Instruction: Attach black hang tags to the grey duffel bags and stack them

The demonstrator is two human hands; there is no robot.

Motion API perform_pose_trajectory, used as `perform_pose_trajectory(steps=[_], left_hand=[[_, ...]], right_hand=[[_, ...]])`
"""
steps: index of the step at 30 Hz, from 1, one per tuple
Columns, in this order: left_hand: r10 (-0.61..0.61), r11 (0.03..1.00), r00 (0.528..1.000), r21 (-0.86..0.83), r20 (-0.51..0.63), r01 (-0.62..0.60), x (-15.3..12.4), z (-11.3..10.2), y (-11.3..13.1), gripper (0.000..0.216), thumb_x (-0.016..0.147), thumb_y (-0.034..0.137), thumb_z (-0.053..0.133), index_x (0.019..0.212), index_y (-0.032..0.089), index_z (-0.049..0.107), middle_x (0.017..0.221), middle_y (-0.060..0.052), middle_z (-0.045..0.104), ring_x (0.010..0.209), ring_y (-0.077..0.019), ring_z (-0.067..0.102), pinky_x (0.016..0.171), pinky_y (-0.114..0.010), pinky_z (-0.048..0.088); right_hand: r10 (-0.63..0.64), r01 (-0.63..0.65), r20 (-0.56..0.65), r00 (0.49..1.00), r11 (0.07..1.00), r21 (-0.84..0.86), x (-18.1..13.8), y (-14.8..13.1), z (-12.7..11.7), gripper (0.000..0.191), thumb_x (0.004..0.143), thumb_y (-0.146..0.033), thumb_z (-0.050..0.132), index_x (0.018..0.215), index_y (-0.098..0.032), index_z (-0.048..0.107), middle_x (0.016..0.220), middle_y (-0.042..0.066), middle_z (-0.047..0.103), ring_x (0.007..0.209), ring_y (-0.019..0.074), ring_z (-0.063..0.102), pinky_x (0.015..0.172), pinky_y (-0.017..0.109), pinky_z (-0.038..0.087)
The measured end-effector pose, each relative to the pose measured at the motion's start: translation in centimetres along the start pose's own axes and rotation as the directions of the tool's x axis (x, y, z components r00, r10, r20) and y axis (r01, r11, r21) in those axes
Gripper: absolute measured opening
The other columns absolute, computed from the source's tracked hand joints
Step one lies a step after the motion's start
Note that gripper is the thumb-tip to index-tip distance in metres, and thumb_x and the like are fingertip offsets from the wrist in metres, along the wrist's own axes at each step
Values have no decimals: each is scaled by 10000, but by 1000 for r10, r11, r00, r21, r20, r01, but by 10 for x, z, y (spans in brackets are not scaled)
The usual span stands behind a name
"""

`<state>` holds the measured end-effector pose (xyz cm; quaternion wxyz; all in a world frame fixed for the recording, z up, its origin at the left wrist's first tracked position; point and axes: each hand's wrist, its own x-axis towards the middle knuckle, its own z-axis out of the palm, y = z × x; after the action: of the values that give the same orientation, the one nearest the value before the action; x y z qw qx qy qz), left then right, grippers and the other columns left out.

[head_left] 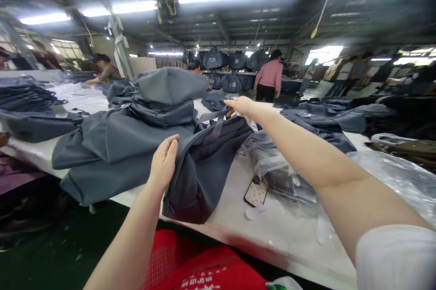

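A slate-blue backpack point(214, 167) leans on the near edge of the white table, its straps and padded side showing. My left hand point(165, 160) grips its left edge, thumb on top, the other fingers partly hidden behind the fabric. At the bag's far top end, my right hand point(241, 106) is closed on the strap end, with the arm stretched across the table. Just left of the backpack lies a pile of similar slate-blue bags point(126, 135), stacked several high. A strap point(218, 127) loops up from the backpack between my hands.
Clear plastic bags point(282, 176) and a phone in a patterned case point(256, 191) lie right of the backpack on the table point(235, 222). More folded blue bags point(316, 117) lie beyond. A co-worker in a pink top point(269, 76) stands near hanging bags point(235, 61).
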<state>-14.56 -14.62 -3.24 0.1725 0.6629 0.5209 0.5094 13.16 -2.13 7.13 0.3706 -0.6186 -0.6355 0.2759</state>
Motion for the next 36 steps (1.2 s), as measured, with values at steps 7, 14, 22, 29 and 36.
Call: perform_pose_trajectory(steps=[7, 14, 22, 29, 36], left_hand=[[137, 836, 952, 484, 274, -260, 32, -2, 34, 403, 834, 434, 534, 1128, 186, 654, 1089, -125, 701, 1019, -316, 635, 908, -418, 486], [74, 830, 906, 477, 417, -288, 53, 2, 34, 397, 896, 416, 397, 1054, 214, 701, 1059, -111, 728, 984, -305, 660, 817, -372, 484], [-91, 963, 939, 270, 330, -1, 72, -10, -4, 356, 820, 478, 518, 936, 233, 748, 942, -53, 757, 883, -253, 681, 788, -311, 501], [-130, 979, 940, 189, 317, 72, 75, 4, -5, 352, 807, 417, 561, 1010, 192, 739, 924, -45, 759, 865, -218, 683, 752, -271, 515], [-129, 965, 943, 259, 307, 48, 68, 8, 19, 366, 818, 397, 571, 1106, 216, 706, 1048, -72, 739, 977, -267, 667, 861, -335, 491]], right_hand=[[35, -85, 137, 990, 922, 377, -24, -19, -5, 420, 862, -529, 577, 803, -118, 635, 693, 82, 702, 330, 37, 253, 328, 204, 161], [-280, 341, 217, 935, 880, -332, -29, -32, -5, 306, 838, -371, 608, 1074, -198, 699, 1019, 64, 727, 717, 147, 620, 645, 233, 458], [-127, 581, 573, 810, 313, -751, -144, -47, 10, 255, 802, -328, 645, 593, -206, 722, 637, 113, 691, 603, 238, 636, 594, 340, 448], [-431, 915, 808, 401, 231, -331, -219, -48, 98, 191, 896, -318, 543, 937, -174, 662, 777, 69, 708, 670, 195, 666, 548, 283, 439], [-494, 925, 782, 380, 219, -311, -210, -39, 188, 162, 893, -205, 508, 949, -104, 621, 888, 122, 702, 756, 250, 690, 548, 326, 506]])
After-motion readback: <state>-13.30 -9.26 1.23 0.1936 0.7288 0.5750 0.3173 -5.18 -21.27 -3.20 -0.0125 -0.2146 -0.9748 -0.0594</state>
